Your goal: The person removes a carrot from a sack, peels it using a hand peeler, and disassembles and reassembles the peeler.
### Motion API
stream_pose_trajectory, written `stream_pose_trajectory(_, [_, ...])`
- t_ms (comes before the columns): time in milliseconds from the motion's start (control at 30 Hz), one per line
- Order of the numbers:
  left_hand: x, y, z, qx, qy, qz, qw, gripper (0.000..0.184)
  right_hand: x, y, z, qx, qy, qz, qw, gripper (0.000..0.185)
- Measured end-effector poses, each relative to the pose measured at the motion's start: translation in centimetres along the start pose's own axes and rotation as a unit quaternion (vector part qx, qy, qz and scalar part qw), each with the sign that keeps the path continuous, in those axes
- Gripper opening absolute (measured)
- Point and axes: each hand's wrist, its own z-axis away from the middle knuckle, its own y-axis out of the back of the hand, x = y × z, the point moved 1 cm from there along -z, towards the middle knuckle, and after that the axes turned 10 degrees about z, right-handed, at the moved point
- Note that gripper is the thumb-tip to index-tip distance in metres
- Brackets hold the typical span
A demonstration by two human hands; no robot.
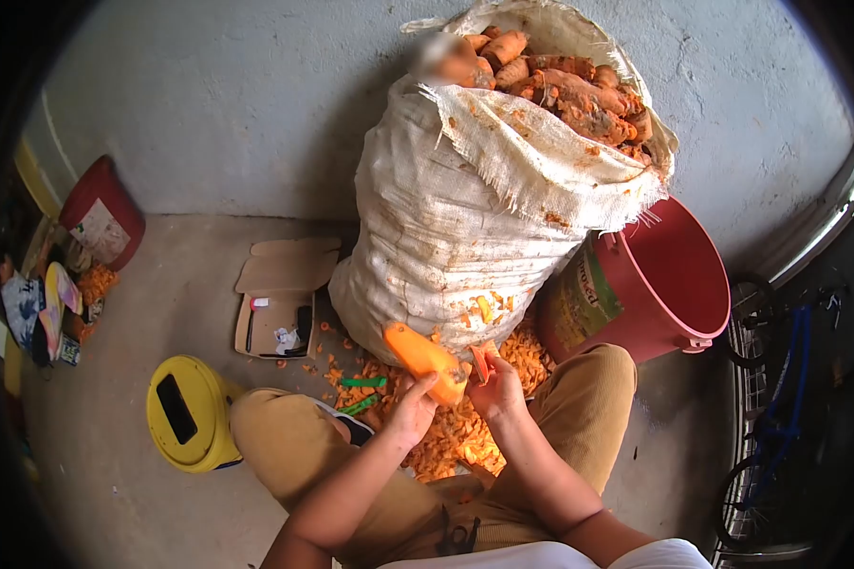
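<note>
A thick, mostly peeled carrot (416,349) lies in my left hand (414,410), its fingers wrapped around the lower end. That end still shows a brownish, rough patch. My right hand (498,387) is closed on an orange-red peeler (484,361), held just right of the carrot's end; its blade is hard to make out. Below both hands, a heap of orange peelings (454,441) covers the floor between my legs. Straight ahead stands a tall white woven sack (446,199), filled to its open top with unpeeled carrots (584,90).
Right of the sack, a large red bucket (674,275) leans. Left are an open cardboard box (287,270) with small items, green tools (363,382), and a yellow bucket (220,403) bearing a dark phone (176,408). A blue bicycle frame (789,398) stands far right.
</note>
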Motion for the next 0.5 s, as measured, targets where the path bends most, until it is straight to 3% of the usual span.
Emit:
stream_pose_trajectory(300, [-1.3,-0.4,0.2,0.009,-0.063,-0.078,0.995,0.048,1.3,1.8,-1.5,0.012,-0.045,-0.084,0.995,0.025])
stream_pose_trajectory(400, [-1.3,-1.2,0.6,0.058,-0.108,-0.32,0.939,0.051,1.4,2.6,-2.0,-0.001,-0.083,-0.058,0.995,0.026])
stream_pose_trajectory(500, [-0.3,-2.8,1.2,0.01,-0.01,-0.334,0.942,0.054,0.5,2.3,-1.7,-0.003,-0.094,-0.029,0.995,0.027])
